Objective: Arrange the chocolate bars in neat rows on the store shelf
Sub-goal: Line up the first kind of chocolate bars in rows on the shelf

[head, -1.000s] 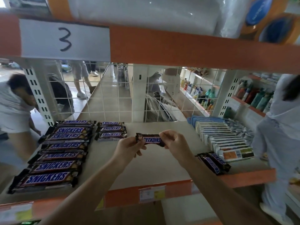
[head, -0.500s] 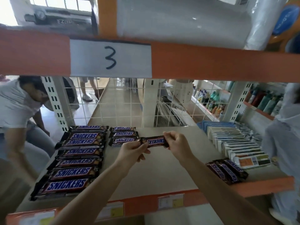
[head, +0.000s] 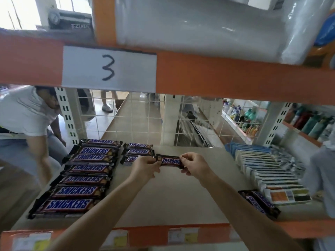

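A small chocolate bar (head: 170, 161) is held by its two ends above the shelf (head: 163, 200), its label upside down to the camera. Its left end is pinched by the left hand (head: 145, 165) and its right end by the right hand (head: 194, 164), both closed on the wrapper. The bar is kept just to the right of a short column of three small bars (head: 137, 151) at the back of the shelf, whose nearest bar is partly hidden by the left hand. Further left, a long column of large bars (head: 81, 176) is laid from the back to the front edge, each overlapping the next. A loose pair of bars (head: 259, 203) is left near the front right, beside a row of flat boxes (head: 268, 171). A paper label marked 3 (head: 108, 68) is fixed to the orange beam (head: 235, 77) above. Another person in a white shirt (head: 23, 113) is seen through the wire mesh (head: 137, 120) behind the shelf.
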The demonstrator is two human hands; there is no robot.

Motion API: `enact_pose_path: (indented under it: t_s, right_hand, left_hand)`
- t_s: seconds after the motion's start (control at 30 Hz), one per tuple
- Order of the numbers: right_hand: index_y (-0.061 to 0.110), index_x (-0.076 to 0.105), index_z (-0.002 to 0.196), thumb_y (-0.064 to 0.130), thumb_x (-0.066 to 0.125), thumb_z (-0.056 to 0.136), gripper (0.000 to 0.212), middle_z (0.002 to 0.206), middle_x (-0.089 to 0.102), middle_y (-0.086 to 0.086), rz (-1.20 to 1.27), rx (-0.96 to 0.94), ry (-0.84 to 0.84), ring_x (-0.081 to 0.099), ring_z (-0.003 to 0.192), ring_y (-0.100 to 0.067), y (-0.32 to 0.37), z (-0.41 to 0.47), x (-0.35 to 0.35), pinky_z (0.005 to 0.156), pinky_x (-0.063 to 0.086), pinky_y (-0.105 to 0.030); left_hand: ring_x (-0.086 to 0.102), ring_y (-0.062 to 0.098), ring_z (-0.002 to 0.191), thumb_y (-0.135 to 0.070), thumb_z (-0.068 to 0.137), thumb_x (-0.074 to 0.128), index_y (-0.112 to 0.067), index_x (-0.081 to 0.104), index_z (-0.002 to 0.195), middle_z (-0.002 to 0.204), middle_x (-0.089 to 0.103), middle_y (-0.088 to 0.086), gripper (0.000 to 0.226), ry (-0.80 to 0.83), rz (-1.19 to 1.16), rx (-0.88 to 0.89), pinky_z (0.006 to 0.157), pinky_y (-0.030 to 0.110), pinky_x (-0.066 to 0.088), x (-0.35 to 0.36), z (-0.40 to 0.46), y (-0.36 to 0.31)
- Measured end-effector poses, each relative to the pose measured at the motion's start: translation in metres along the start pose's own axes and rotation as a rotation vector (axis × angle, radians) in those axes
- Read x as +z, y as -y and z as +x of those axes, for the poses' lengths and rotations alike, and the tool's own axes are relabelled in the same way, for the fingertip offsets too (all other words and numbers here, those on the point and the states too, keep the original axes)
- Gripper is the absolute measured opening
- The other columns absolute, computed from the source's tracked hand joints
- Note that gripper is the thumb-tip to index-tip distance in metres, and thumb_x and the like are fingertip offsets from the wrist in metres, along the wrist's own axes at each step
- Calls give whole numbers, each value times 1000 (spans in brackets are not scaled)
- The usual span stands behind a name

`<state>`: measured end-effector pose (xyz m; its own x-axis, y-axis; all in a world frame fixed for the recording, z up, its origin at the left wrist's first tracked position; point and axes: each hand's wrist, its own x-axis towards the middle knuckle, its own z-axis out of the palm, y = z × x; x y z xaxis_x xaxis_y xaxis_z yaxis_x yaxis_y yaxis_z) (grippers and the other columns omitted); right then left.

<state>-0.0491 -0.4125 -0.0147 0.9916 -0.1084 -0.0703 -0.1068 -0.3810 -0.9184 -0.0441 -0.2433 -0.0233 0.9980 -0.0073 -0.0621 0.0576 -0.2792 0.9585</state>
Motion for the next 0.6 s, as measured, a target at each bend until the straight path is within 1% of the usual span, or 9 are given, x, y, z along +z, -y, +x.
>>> enact_pose_path:
  t_s: [0.07, 0.13, 0.27, 0.33, 0.43, 0.5, 0.57, 0.6]
  right_hand:
    - [11, 57, 100, 14, 50, 96, 9, 76, 62, -1, -15, -25, -13, 54, 42, 1, -2, 10, -6, 46, 41, -15]
    - [7, 59, 103, 13, 52, 95, 13, 83, 63, -5, -20, -34, -36, 53, 39, 2, -4, 20, -9, 44, 41, -14]
    - [0, 61, 106, 11, 55, 93, 18, 87, 63, -12, 7, -43, -82, 54, 38, 2, -8, 37, -10, 39, 38, -9]
    - [0, 63, 104, 10, 56, 92, 17, 89, 66, -16, 11, -56, -106, 57, 44, -2, -9, 46, -12, 39, 37, -7]
    - [0, 66, 100, 11, 58, 91, 16, 87, 68, -15, -31, -79, -141, 56, 44, -2, -11, 63, -11, 40, 38, -8]
    - [1, 68, 99, 13, 59, 90, 17, 81, 68, -12, -98, -85, -154, 58, 50, -9, -13, 73, -9, 50, 48, -16]
    - [1, 69, 97, 13, 60, 90, 17, 80, 68, -12, -151, -84, -136, 62, 58, -19, -16, 82, -6, 67, 57, -31]
    - [2, 70, 96, 14, 60, 89, 18, 80, 70, -14, -184, -86, -126, 65, 64, -23, -17, 86, -5, 73, 57, -38]
  left_hand:
    - [43, 11, 43, -15, 88, 61, -14, 59, 56, 51, 54, -1, 32, -44, 102, 26, 43, 21, 34, 7, 10, -2]
    - [43, 13, 47, -22, 89, 59, -15, 58, 54, 48, 51, -4, 36, -87, 258, 37, 48, 24, 30, 13, 16, -5]
    - [50, 24, 62, -28, 90, 54, -13, 52, 56, 59, 52, 2, 38, -140, 454, 63, 54, 27, 30, 22, 27, -12]
    - [51, 26, 66, -29, 91, 53, -12, 49, 56, 63, 52, 4, 39, -153, 548, 83, 55, 27, 31, 23, 32, -17]
    - [51, 26, 67, -30, 92, 52, -15, 49, 57, 68, 53, 6, 38, -169, 647, 105, 55, 27, 31, 23, 40, -25]
    - [53, 24, 68, -30, 92, 52, -14, 55, 62, 71, 56, 6, 34, -166, 671, 111, 54, 27, 33, 24, 46, -26]
    - [57, 25, 75, -29, 92, 53, -11, 65, 76, 81, 60, 7, 28, -155, 712, 106, 58, 27, 38, 26, 51, -24]
    - [59, 25, 78, -30, 92, 53, -10, 67, 83, 85, 62, 7, 26, -152, 740, 103, 60, 27, 40, 27, 54, -24]
